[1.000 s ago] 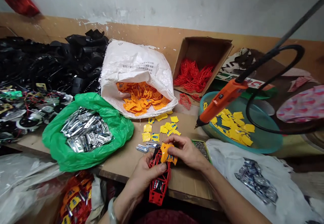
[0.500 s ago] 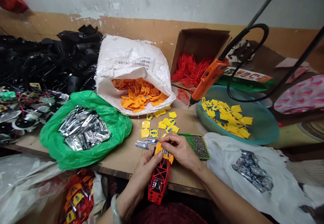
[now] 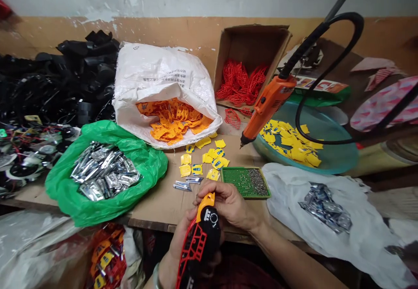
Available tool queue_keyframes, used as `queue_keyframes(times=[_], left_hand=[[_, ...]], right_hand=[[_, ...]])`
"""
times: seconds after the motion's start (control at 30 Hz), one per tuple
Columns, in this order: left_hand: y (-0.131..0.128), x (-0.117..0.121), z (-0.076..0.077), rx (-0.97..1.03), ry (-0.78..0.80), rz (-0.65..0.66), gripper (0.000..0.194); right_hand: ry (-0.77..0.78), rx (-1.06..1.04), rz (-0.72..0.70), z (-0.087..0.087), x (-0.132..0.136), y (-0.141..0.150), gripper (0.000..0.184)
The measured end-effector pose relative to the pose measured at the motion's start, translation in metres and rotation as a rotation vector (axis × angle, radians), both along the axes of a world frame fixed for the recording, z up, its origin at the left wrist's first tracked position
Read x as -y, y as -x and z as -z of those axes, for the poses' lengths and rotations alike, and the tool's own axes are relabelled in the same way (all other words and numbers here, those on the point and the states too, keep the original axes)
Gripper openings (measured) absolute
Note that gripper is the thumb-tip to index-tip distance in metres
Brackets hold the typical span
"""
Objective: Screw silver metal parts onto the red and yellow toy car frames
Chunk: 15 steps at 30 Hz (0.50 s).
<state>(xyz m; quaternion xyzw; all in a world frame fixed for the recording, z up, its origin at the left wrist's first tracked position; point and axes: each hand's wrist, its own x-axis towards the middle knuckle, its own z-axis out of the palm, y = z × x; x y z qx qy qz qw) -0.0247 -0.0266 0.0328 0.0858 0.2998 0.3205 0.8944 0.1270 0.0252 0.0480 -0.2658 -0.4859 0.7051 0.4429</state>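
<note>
Tilted on its side above the table's front edge is a toy car body with a red lattice frame and black underside. My left hand is closed around it, some fingers hidden beneath. An orange plastic cover sits against the car's far end. The fingers of my right hand are closed on that cover; their tips are partly hidden behind it. Just beyond my hands lie a few silver pieces and several yellow panels. A green tray of small screws stands near my right hand.
An orange electric screwdriver hangs above the table. Behind are a white sack of orange covers and a cardboard box of red frames. A green bag stands left; a teal basin and white bag sit right.
The toy car has been turned from top-up onto its side, showing its black part, and brought closer. My right hand has shifted slightly down, still at the orange cover.
</note>
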Motion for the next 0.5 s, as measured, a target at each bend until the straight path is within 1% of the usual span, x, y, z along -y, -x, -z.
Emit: queue_keyframes(times=[0.03, 0.07, 0.1, 0.13, 0.17, 0.2, 0.27, 0.33, 0.4, 0.5], left_hand=[[0.002, 0.001, 0.0, 0.014, 0.01, 0.065, 0.052], [0.005, 0.001, -0.002, 0.006, 0.032, 0.101, 0.054], [0.009, 0.0, -0.004, -0.034, 0.034, 0.095, 0.054], [0.014, -0.001, -0.008, -0.116, 0.002, 0.035, 0.051], [0.019, -0.003, -0.012, -0.197, -0.061, -0.024, 0.048], [0.024, -0.004, -0.017, -0.252, -0.156, -0.084, 0.052], [0.031, -0.006, -0.024, -0.327, -0.373, -0.055, 0.061], [0.033, -0.005, -0.029, -0.377, -0.498, -0.017, 0.069], [0.029, -0.001, -0.028, -0.384, -0.494, -0.02, 0.072], [0.021, 0.004, -0.022, -0.356, -0.374, -0.047, 0.078]], right_hand=[[-0.019, 0.052, 0.016, -0.002, 0.0, 0.0, 0.018], [-0.04, 0.117, 0.024, -0.005, -0.001, -0.002, 0.016], [-0.064, 0.185, 0.035, -0.008, -0.001, -0.004, 0.014], [-0.093, 0.255, 0.048, -0.011, -0.003, -0.006, 0.01], [-0.121, 0.322, 0.064, -0.014, -0.004, -0.007, 0.008], [-0.142, 0.379, 0.084, -0.017, -0.005, -0.008, 0.008], [-0.149, 0.454, 0.117, -0.019, -0.005, -0.009, 0.01], [-0.136, 0.503, 0.119, -0.019, -0.005, -0.007, 0.011], [-0.13, 0.546, 0.12, -0.018, -0.004, -0.004, 0.011], [-0.156, 0.607, 0.14, -0.016, -0.002, -0.004, 0.011]])
